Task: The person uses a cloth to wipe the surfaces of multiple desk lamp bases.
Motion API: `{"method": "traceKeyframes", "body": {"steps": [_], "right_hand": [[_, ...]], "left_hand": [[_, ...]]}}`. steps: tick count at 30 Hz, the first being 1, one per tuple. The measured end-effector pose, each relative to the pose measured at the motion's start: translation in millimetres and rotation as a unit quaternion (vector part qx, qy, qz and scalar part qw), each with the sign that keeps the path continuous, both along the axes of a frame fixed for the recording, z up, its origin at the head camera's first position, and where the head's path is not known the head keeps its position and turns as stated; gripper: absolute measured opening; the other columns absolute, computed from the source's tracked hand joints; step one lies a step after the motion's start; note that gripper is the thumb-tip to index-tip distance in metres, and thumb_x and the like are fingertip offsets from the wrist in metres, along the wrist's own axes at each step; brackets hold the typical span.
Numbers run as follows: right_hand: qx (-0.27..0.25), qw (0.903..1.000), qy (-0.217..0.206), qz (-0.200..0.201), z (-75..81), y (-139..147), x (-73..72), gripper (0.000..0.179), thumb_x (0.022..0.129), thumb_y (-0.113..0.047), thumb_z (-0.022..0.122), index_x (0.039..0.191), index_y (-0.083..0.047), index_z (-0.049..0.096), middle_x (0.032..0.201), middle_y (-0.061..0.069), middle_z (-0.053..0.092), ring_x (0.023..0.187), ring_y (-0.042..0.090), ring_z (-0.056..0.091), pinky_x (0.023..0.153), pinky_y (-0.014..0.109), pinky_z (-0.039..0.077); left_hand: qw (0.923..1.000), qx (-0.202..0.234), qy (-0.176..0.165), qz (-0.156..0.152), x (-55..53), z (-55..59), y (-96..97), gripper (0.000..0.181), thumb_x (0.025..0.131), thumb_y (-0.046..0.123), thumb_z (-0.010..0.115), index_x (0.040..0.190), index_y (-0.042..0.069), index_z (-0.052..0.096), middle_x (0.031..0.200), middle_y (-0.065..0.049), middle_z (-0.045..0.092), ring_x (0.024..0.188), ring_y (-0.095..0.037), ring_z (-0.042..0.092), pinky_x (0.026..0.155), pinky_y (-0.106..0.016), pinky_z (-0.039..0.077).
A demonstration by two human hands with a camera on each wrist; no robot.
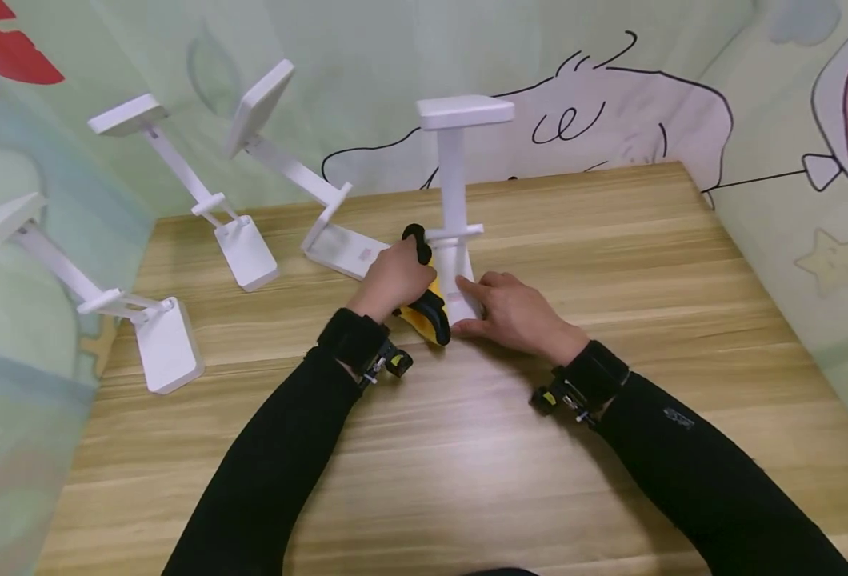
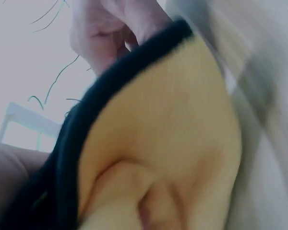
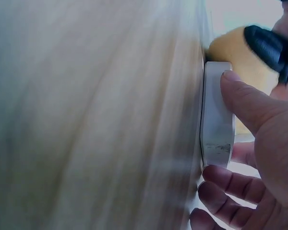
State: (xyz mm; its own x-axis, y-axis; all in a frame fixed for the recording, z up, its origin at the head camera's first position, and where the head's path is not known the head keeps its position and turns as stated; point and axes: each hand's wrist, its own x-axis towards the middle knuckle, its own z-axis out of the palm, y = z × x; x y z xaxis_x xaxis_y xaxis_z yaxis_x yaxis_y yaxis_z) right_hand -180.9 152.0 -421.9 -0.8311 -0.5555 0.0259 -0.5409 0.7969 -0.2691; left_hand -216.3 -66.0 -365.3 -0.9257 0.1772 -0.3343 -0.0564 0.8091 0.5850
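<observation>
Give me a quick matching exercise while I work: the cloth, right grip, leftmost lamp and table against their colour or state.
1. Cloth   A. holding the rightmost lamp
2. Right grip   B. wood-grained
3. Leftmost lamp   C. yellow with black edging
4. Table   D. white, untouched

Pairs: 1-C, 2-A, 3-D, 4-B.

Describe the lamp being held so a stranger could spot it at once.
On the wooden table, towards the back, stands a white lamp, its base held by the right grip. Its stem looks nearly straight up, while the other three lamps, all further left, lean leftward.
</observation>
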Motion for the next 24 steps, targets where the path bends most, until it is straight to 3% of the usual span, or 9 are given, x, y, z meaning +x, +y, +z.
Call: {"method": "traceKeyframes", "body": {"steps": [4, 8, 11, 17, 21, 24], "right_hand": [[-0.01, 0.9999, 0.002, 0.006, -0.2, -1, -0.9, 0.087, 0.09, -0.056, 0.079, 0.156, -0.006, 0.051, 0.104, 0.016, 0.065, 0.082, 0.024, 0.054, 0.068, 0.038, 0.048], [-0.013, 0.9999, 0.004, 0.001, -2.6, 0, -1.9, 0.088, 0.089, -0.055, 0.08, 0.154, -0.003, 0.053, 0.101, 0.016, 0.064, 0.078, 0.023, 0.053, 0.066, 0.038, 0.047], [-0.016, 0.9999, 0.004, -0.002, -4.3, 0, -2.6, 0.087, 0.089, -0.055, 0.08, 0.153, -0.003, 0.053, 0.1, 0.016, 0.064, 0.077, 0.023, 0.053, 0.065, 0.038, 0.047], [-0.019, 0.9997, -0.003, -0.012, -3.1, 4, -1.7, 0.088, 0.088, -0.056, 0.081, 0.154, -0.004, 0.053, 0.098, 0.014, 0.063, 0.077, 0.023, 0.052, 0.064, 0.038, 0.045], [-0.021, 0.9996, -0.017, -0.012, -3.1, 8, -2.3, 0.089, 0.089, -0.055, 0.081, 0.156, -0.006, 0.05, 0.102, 0.014, 0.063, 0.078, 0.024, 0.052, 0.066, 0.037, 0.045], [-0.024, 0.9993, -0.029, -0.001, -3.2, 7, -3.4, 0.089, 0.091, -0.054, 0.08, 0.158, -0.006, 0.046, 0.107, 0.016, 0.064, 0.082, 0.025, 0.054, 0.07, 0.038, 0.047]], "left_hand": [[0.9995, 0.024, -0.021, 0.006, -7.1, -9.6, 1.3, 0.074, 0.103, 0.023, 0.052, 0.167, 0.0, 0.022, 0.16, -0.023, 0.047, 0.106, -0.033, 0.061, 0.088, -0.038, 0.049], [0.9987, 0.005, -0.011, -0.049, -1.2, -15.6, -0.1, 0.066, 0.102, 0.019, 0.053, 0.161, -0.005, 0.035, 0.156, -0.024, 0.05, 0.112, -0.033, 0.06, 0.098, -0.041, 0.05], [0.9948, -0.022, 0.006, -0.099, 10.1, -17.9, -2.3, 0.062, 0.101, 0.015, 0.055, 0.157, -0.006, 0.042, 0.152, -0.023, 0.055, 0.114, -0.032, 0.061, 0.101, -0.041, 0.051], [0.9821, -0.059, 0.012, -0.179, 41.9, -18.4, -1.2, 0.063, 0.103, 0.014, 0.058, 0.161, 0.0, 0.039, 0.155, -0.02, 0.055, 0.115, -0.028, 0.064, 0.102, -0.039, 0.052], [0.9712, -0.059, 0.001, -0.231, 59.8, -14.0, -4.9, 0.062, 0.102, 0.01, 0.06, 0.16, 0.004, 0.043, 0.143, -0.017, 0.065, 0.102, -0.026, 0.066, 0.085, -0.033, 0.055], [0.9703, -0.048, -0.021, -0.236, 65.9, -7.4, -14.8, 0.062, 0.099, 0.006, 0.061, 0.159, 0.009, 0.047, 0.134, -0.015, 0.068, 0.09, -0.023, 0.066, 0.073, -0.028, 0.052]]}}
